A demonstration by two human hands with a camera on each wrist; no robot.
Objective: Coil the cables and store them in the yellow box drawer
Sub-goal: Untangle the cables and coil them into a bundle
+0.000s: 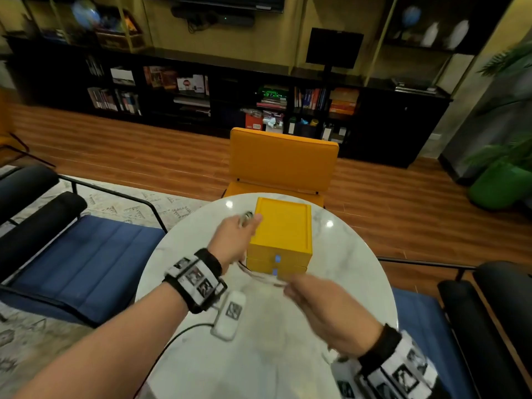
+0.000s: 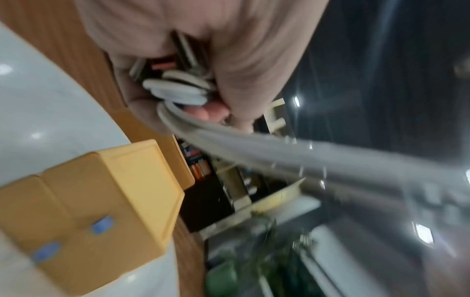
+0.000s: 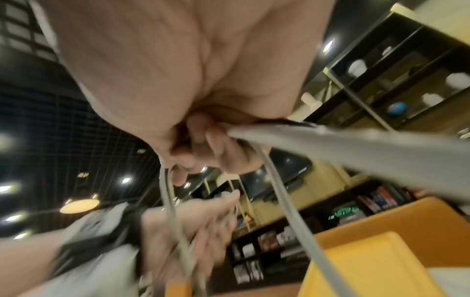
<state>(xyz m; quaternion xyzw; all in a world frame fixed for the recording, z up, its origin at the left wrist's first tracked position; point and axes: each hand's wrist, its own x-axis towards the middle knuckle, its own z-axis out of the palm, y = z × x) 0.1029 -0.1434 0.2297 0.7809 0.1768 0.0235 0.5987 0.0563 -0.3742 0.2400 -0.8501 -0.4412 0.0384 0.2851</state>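
Note:
A yellow box (image 1: 282,228) with two shut drawers, each with a blue button, stands on the round white table (image 1: 345,263). My left hand (image 1: 237,230) is just left of the box and grips several loops of white cable (image 2: 178,88). The cable (image 1: 260,277) runs from there, blurred, past the box front to my right hand (image 1: 312,298), which pinches it between thumb and curled fingers (image 3: 223,148). The yellow box (image 2: 101,201) shows below the left hand, and the box top (image 3: 376,261) lies under the right.
A yellow chair (image 1: 283,162) stands behind the table. Blue seats with black arms flank it at left (image 1: 86,254) and right (image 1: 431,326). A small white device (image 1: 230,315) with a black lead hangs by my left wrist. Dark shelves line the far wall.

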